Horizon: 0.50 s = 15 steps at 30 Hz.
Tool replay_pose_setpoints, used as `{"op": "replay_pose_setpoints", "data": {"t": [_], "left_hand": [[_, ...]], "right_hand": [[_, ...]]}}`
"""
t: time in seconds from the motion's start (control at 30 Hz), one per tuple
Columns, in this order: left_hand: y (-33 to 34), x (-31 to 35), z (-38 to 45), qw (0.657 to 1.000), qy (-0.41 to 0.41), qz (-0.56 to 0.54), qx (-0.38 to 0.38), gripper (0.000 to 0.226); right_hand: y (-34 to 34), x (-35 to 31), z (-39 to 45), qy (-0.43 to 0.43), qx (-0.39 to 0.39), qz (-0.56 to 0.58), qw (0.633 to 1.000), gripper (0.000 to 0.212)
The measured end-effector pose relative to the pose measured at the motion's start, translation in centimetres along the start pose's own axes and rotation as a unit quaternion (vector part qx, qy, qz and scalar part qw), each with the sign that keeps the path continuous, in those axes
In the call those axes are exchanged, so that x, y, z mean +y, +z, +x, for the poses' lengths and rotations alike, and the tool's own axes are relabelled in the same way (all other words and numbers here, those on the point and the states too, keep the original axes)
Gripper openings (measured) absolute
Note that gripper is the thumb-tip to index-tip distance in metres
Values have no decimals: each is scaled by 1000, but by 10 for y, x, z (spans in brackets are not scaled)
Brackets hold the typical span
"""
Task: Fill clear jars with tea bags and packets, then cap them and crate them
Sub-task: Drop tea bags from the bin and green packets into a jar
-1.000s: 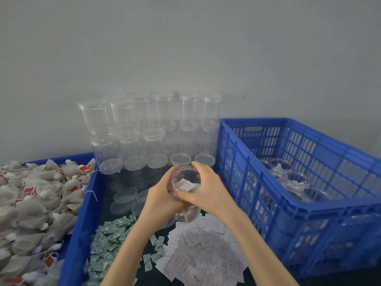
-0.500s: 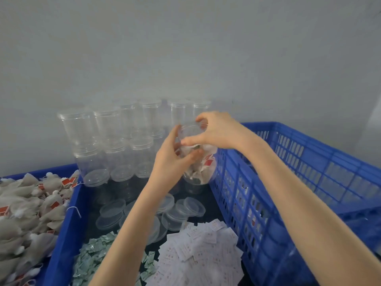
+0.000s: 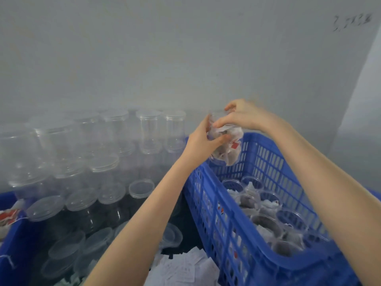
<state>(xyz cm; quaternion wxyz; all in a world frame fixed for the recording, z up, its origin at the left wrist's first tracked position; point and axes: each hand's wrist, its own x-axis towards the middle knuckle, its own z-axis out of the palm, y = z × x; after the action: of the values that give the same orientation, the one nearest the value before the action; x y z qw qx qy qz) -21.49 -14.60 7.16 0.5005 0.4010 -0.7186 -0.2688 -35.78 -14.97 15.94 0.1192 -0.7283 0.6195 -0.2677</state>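
Observation:
I hold a clear jar (image 3: 225, 149) stuffed with tea bags in the air, above the far left corner of the blue crate (image 3: 233, 240). My left hand (image 3: 203, 139) grips the jar's side. My right hand (image 3: 242, 116) curls over its top, fingers round the clear lid (image 3: 218, 116). Inside the crate stand several capped filled jars (image 3: 266, 221).
Stacks of empty clear jars (image 3: 99, 149) stand against the wall at left, with loose clear lids (image 3: 142, 187) in front. White paper packets (image 3: 185, 271) lie at the bottom middle. Another blue crate's edge (image 3: 12, 242) with tea bags shows at far left.
Both hands have carried the filled jar up and to the right, from over the packets to above the blue crate's corner. The view has swung right.

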Motion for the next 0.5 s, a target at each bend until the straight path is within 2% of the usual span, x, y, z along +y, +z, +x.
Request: {"op": "replay_pose_setpoints", "data": {"t": [0.07, 0.2, 0.33, 0.43, 0.5], "left_hand": [[8, -10, 7, 1000, -6, 30, -5, 39], [15, -29, 8, 997, -14, 77, 0, 61], [12, -46, 0, 999, -4, 44, 14, 34], [9, -56, -8, 999, 3, 23, 34, 27], [5, -62, -15, 998, -7, -2, 61, 26]], "right_hand": [[10, 15, 15, 14, -9, 4, 1000, 83], [33, 48, 45, 43, -7, 19, 999, 81], [57, 83, 71, 101, -38, 30, 994, 45], [75, 104, 82, 127, -34, 38, 991, 52], [90, 113, 91, 132, -18, 18, 991, 42]]}}
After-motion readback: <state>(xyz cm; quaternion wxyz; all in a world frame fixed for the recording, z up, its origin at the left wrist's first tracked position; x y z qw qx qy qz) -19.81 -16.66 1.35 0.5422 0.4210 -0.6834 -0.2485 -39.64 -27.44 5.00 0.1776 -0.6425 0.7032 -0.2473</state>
